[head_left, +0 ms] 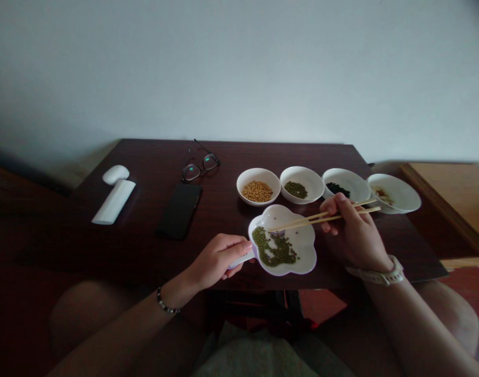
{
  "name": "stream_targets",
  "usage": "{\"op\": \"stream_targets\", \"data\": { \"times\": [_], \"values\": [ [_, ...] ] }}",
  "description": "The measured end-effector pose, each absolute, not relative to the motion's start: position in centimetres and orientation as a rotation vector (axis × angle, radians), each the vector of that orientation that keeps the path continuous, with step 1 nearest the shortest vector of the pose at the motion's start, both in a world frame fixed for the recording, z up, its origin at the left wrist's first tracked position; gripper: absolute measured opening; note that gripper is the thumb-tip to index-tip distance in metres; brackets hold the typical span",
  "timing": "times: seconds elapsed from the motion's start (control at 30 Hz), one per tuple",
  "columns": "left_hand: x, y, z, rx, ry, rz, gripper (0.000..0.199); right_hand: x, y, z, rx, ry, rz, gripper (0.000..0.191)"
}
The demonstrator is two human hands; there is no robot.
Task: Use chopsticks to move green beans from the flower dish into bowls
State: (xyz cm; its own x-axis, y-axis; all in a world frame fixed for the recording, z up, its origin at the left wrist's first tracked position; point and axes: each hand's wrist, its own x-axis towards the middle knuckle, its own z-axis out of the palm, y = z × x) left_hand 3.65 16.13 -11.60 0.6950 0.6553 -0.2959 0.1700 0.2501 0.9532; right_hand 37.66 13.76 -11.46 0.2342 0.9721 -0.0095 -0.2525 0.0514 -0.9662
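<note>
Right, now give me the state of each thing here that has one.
Left hand, gripping the dish by its handle
Right hand, holding the chopsticks
Dish, part-filled with green beans
Chopsticks, tips close together over the dish
Leftmost bowl, holds yellow beans
Second bowl, holds green beans
Third bowl, holds dark beans
Rightmost bowl, contents unclear
Glasses, unfolded
Phone, screen dark
Watch, worn

The counter [223, 209] looks like dark, smooth wood, the chopsticks [325, 215] pale wood, and the flower-shaped dish [304, 256] glossy white.
</note>
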Motion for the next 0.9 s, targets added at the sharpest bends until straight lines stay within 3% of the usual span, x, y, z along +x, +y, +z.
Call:
{"op": "stream_targets", "data": {
  "times": [0.9],
  "values": [
    [3.96,16.05,-11.51,1.287,0.783,0.401,0.050,37.63,13.69,-11.63,-1.155,-0.886,1.176,0.045]
  ]
}}
